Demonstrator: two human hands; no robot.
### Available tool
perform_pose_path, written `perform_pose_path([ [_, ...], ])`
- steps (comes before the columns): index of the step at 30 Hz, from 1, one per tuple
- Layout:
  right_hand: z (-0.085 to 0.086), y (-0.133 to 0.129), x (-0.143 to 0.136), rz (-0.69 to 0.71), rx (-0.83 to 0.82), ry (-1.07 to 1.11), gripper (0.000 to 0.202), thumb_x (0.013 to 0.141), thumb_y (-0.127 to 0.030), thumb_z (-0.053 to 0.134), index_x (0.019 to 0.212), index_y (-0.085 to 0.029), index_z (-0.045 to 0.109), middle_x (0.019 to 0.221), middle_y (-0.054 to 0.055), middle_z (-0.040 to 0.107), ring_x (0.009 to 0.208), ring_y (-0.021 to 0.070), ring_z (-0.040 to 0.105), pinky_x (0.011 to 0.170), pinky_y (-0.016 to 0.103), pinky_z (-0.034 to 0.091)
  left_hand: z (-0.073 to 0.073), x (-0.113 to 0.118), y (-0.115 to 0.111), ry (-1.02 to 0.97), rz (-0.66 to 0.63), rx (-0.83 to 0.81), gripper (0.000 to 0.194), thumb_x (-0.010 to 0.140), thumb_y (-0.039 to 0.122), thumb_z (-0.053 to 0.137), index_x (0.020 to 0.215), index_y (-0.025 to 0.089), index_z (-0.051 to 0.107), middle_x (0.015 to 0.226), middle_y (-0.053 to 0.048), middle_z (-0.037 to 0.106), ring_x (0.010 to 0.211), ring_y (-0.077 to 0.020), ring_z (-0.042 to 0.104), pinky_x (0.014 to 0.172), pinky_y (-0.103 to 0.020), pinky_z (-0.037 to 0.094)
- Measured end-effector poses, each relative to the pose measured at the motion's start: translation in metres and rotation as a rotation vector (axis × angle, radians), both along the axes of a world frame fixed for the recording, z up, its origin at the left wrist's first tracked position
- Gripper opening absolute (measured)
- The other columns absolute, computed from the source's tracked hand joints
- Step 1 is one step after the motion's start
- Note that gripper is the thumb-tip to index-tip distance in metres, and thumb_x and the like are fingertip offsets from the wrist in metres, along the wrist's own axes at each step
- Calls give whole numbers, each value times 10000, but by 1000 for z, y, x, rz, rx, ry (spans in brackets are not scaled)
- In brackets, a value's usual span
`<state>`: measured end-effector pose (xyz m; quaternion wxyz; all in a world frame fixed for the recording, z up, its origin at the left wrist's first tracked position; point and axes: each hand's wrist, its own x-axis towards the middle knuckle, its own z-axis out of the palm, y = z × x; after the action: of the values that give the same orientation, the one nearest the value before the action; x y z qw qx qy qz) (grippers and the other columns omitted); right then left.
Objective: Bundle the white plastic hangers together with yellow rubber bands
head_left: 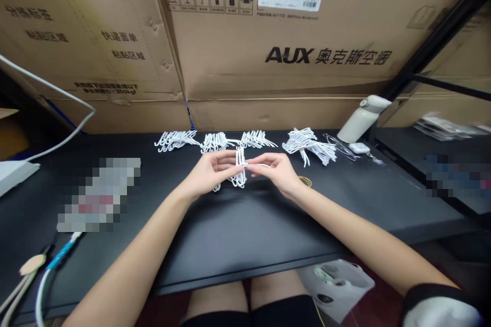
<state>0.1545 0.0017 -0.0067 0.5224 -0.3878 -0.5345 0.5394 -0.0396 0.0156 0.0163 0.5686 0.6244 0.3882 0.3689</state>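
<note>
My left hand (210, 172) is closed around a small bundle of white wire hooks (240, 176), held over the black table with the curved ends pointing down. Opposite it, my right hand (276, 171) pinches a thin white piece at the bundle's side, seemingly another white wire hook, though the fingers partly cover it. Behind my hands lie more white hooks in groups: a left pile (175, 140), a second pile (215, 141), a third pile (256, 139) and a larger crossed pile (310, 145). Yellow rubber bands (306, 181) rest beside my right wrist.
Large cardboard boxes (230, 71) stand along the back of the black table (245, 245). At the right are a white bottle (362, 120) and a small white case (359, 148). A blurred-out flat object (99, 194) with a cable lies left. A plastic bag (337, 286) hangs below the edge.
</note>
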Motion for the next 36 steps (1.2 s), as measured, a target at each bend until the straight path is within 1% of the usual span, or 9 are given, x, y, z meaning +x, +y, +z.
perform_pose_path([
  [4, 0, 0, 0, 3, 8, -12, 237, 605, -342, 805, 716, -157, 709, 819, 71, 742, 768, 205, 697, 617, 297, 557, -1, 1, -1, -15, -29, -5, 579, 652, 339, 796, 1152, 107, 619, 1075, -140, 702, 1013, -280, 659, 933, -427, 502],
  [8, 2, -1, 1, 9, 16, -46, 263, 623, -354, 795, 770, -158, 699, 750, 58, 730, 727, 206, 706, 551, 264, 527, -1, 1, -1, -29, -59, -11, 558, 658, 348, 790, 1147, 133, 630, 1065, -125, 707, 998, -270, 666, 933, -417, 502],
  [11, 3, -1, 3, 24, 18, -73, 281, 636, -367, 787, 797, -152, 704, 753, 68, 731, 753, 216, 706, 553, 264, 527, 0, 1, -2, -37, -71, -2, 533, 643, 340, 800, 1117, 150, 649, 1055, -110, 713, 999, -266, 666, 932, -405, 502],
  [17, 3, 2, 6, -52, 43, -97, 274, 639, -386, 779, 778, -161, 709, 806, 65, 738, 740, 187, 684, 567, 264, 526, 0, -1, -1, -27, -67, 31, 511, 680, 360, 773, 1128, 147, 650, 1073, -117, 707, 1018, -264, 657, 932, -392, 499],
  [21, 1, 1, 4, -74, 54, -98, 277, 643, -399, 776, 784, -169, 715, 800, 67, 740, 740, 197, 687, 573, 278, 525, -1, 0, -1, -21, -49, 30, 532, 680, 354, 775, 1150, 143, 641, 1088, -124, 702, 1018, -269, 656, 937, -404, 500],
  [26, -1, -4, -1, -110, 165, -115, 227, 677, -369, 759, 786, -173, 723, 801, 64, 742, 750, 211, 696, 624, 314, 555, 0, 2, -3, -18, -22, -7, 573, 667, 346, 784, 1172, 128, 623, 1106, -132, 694, 1009, -274, 658, 910, -410, 517],
  [28, -1, -5, -2, -96, 189, -114, 217, 681, -358, 758, 784, -171, 721, 798, 65, 740, 744, 214, 699, 609, 317, 563, 0, 2, -3, -17, -32, -16, 572, 662, 332, 789, 1172, 130, 625, 1097, -129, 698, 1017, -273, 656, 906, -399, 519],
  [32, 1, -7, -3, -57, 180, -70, 214, 683, -352, 759, 776, -165, 712, 756, 63, 733, 699, 215, 700, 529, 297, 548, -1, 2, -2, -45, -62, -3, 518, 657, 305, 796, 1130, 153, 649, 1083, -112, 705, 999, -261, 667, 908, -382, 518],
  [36, 1, -10, -5, -65, 177, -68, 225, 680, -366, 760, 771, -167, 710, 759, 63, 731, 679, 205, 690, 511, 293, 539, -4, 5, -2, -56, -92, 20, 484, 682, 351, 774, 1112, 163, 654, 1048, -96, 715, 962, -259, 680, 916, -403, 512],
])
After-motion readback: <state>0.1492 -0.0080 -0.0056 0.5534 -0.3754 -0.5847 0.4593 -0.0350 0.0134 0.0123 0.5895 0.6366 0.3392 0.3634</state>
